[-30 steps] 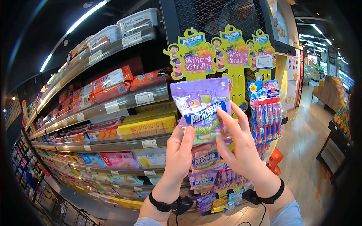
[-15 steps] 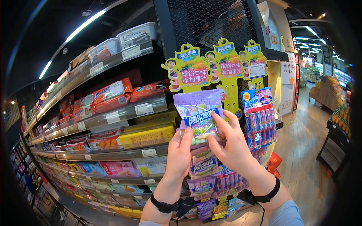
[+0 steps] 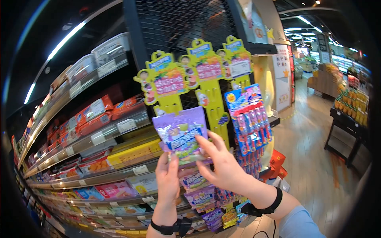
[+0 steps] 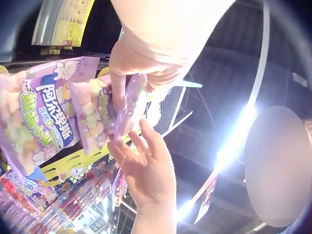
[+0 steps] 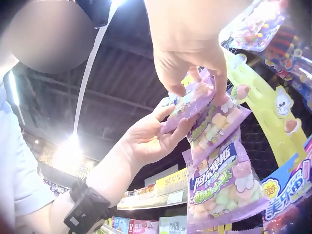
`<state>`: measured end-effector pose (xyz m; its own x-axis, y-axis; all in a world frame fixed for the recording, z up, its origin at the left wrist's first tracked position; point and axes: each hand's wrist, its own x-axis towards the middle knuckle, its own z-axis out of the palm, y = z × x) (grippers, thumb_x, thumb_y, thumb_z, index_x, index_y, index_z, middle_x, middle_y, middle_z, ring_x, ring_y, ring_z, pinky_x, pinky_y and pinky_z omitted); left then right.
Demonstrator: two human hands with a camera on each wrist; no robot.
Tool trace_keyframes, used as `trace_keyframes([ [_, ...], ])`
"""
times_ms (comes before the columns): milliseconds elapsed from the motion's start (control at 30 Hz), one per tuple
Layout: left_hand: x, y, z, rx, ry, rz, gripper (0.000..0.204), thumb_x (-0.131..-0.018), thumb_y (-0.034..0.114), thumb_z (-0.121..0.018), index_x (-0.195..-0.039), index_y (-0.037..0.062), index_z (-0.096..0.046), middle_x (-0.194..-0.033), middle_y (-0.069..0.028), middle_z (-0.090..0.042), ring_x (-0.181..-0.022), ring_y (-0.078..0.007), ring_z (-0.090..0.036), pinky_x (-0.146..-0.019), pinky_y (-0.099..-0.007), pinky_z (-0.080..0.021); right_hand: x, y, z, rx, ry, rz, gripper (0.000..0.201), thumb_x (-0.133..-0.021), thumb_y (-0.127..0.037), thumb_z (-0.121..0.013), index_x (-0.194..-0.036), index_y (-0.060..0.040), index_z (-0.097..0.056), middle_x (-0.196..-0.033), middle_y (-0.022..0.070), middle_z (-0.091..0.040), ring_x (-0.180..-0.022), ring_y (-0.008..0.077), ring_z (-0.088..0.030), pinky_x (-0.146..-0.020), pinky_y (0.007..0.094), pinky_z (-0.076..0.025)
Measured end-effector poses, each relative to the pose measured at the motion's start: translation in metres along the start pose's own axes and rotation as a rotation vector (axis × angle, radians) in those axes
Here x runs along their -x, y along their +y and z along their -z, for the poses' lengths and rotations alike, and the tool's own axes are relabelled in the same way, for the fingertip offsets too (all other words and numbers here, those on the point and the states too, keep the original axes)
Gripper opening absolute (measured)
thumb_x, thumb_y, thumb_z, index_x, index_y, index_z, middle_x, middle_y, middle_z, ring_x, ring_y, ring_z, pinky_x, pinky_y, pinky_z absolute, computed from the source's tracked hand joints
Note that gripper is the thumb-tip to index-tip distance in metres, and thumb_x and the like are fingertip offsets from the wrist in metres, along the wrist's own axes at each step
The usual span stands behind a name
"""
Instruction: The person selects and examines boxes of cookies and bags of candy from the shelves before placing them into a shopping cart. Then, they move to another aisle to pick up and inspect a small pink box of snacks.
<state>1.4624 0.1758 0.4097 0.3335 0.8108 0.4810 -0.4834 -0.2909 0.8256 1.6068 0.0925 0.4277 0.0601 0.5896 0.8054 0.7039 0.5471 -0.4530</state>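
A purple candy bag [image 3: 180,134] with blue lettering is held up in front of a yellow hanging display strip [image 3: 214,104]. My left hand [image 3: 170,160] grips the bag's lower edge from below. My right hand [image 3: 205,143] lies spread over the bag's front right, pinching it. More purple bags [image 3: 195,181] hang lower on the strip. In the left wrist view my left hand [image 4: 127,92] pinches the bag [image 4: 100,114], with the right hand [image 4: 127,146] just beneath. In the right wrist view my right hand [image 5: 200,80] pinches the bag [image 5: 190,105] from above and the left hand [image 5: 168,127] holds it from below.
Shelves of biscuit packs [image 3: 95,113] with price tags run off to the left. A blue and red lollipop pack [image 3: 249,117] hangs right of the strip, with red boxes [image 3: 278,163] on the floor below. A wooden-floor aisle [image 3: 313,166] and a produce stand [image 3: 351,115] lie to the right.
Both hands and the purple bag have sunk lower and to the left in the view, nearer the yellow strip. The view itself has swung, showing more of the aisle on the right.
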Motion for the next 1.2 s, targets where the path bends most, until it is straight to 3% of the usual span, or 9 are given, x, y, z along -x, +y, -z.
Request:
trace_keyframes([
  [133,0.013,-0.004,0.007,-0.099,0.096,-0.163,0.033,-0.092,0.013,-0.050,-0.121,0.0001,-0.043,-0.104,-0.0128,-0.058,-0.084,-0.0211,-0.064,-0.065,-0.0323,-0.057,0.026,-0.003,0.013,0.104,0.042,0.075,0.056,-0.078,-0.009,-0.062,-0.129,-0.0029,-0.040,-0.132,0.0258,-0.033,-0.104,0.0403,-0.051,-0.089,0.0417,-0.043],
  [300,0.045,-0.015,0.023,-0.407,0.287,-0.213,0.034,-0.090,0.006,-0.048,-0.122,-0.0019,-0.039,-0.101,-0.0162,-0.059,-0.073,-0.0162,-0.061,-0.058,-0.0242,-0.051,0.055,0.030,0.060,0.366,0.424,0.167,0.021,-0.071,0.000,-0.064,-0.091,-0.0048,-0.061,-0.110,0.0163,-0.054,-0.096,0.0301,-0.054,-0.082,0.0371,-0.044],
  [400,0.058,-0.028,0.019,-0.384,0.474,-0.330,0.027,-0.089,0.008,-0.051,-0.114,0.0009,-0.045,-0.098,-0.0113,-0.058,-0.071,-0.0110,-0.057,-0.050,-0.0172,-0.040,0.054,0.057,0.089,0.355,0.670,-0.030,0.036,-0.075,-0.002,-0.063,-0.110,-0.0025,-0.053,-0.099,0.0140,-0.053,-0.096,0.0278,-0.050,-0.084,0.0362,-0.042],
  [467,0.068,-0.033,-0.001,-0.337,0.093,-0.191,0.030,-0.085,0.003,-0.055,-0.113,-0.0015,-0.046,-0.105,-0.0150,-0.057,-0.082,-0.0122,-0.058,-0.058,-0.0213,-0.048,0.056,0.077,0.098,0.265,0.662,-0.157,0.040,-0.077,-0.005,-0.063,-0.114,-0.0017,-0.049,-0.098,0.0122,-0.052,-0.092,0.0240,-0.051,-0.082,0.0341,-0.042],
  [600,0.057,-0.044,-0.061,-0.423,-0.274,-0.051,0.047,-0.082,0.003,-0.060,-0.126,-0.0012,-0.041,-0.120,-0.0151,-0.051,-0.095,-0.0163,-0.057,-0.075,-0.0276,-0.051,0.062,0.091,0.108,-0.160,0.543,-0.457,0.047,-0.082,-0.015,-0.065,-0.123,-0.0011,-0.044,-0.097,0.0060,-0.051,-0.078,0.0112,-0.048,-0.072,0.0262,-0.043],
  [667,0.050,-0.048,-0.084,-0.375,-0.307,-0.027,0.053,-0.083,0.002,-0.057,-0.131,-0.0002,-0.035,-0.122,-0.0154,-0.050,-0.095,-0.0158,-0.056,-0.075,-0.0263,-0.051,0.064,0.095,0.111,-0.161,0.508,-0.473,0.044,-0.084,-0.015,-0.064,-0.120,0.0011,-0.045,-0.096,0.0042,-0.055,-0.078,0.0064,-0.051,-0.071,0.0223,-0.045],
  [733,0.042,-0.054,-0.099,-0.329,-0.334,-0.004,0.058,-0.084,0.000,-0.055,-0.136,0.0009,-0.029,-0.123,-0.0158,-0.050,-0.096,-0.0152,-0.055,-0.075,-0.0250,-0.052,0.063,0.095,0.113,-0.513,0.450,-0.458,0.037,-0.086,-0.012,-0.061,-0.116,0.0040,-0.048,-0.095,0.0050,-0.059,-0.084,0.0067,-0.055,-0.075,0.0226,-0.046],
  [800,0.034,-0.059,-0.108,-0.035,-0.304,0.150,0.061,-0.087,0.004,-0.053,-0.139,0.0013,-0.021,-0.123,-0.0152,-0.050,-0.097,-0.0168,-0.057,-0.079,-0.0268,-0.050,0.063,0.087,0.119,-0.521,0.417,-0.506,0.030,-0.088,-0.010,-0.059,-0.112,0.0056,-0.050,-0.097,0.0053,-0.061,-0.089,0.0074,-0.057,-0.078,0.0228,-0.046],
  [1200,0.019,-0.052,-0.140,0.054,-0.204,0.108,0.040,-0.090,0.009,-0.054,-0.127,0.0026,-0.040,-0.099,-0.0067,-0.060,-0.077,-0.0111,-0.060,-0.069,-0.0262,-0.053,0.052,0.072,0.124,-0.908,0.390,-0.500,0.026,-0.090,-0.017,-0.057,-0.108,-0.0039,-0.044,-0.096,0.0045,-0.060,-0.085,0.0098,-0.060,-0.070,0.0266,-0.052],
])
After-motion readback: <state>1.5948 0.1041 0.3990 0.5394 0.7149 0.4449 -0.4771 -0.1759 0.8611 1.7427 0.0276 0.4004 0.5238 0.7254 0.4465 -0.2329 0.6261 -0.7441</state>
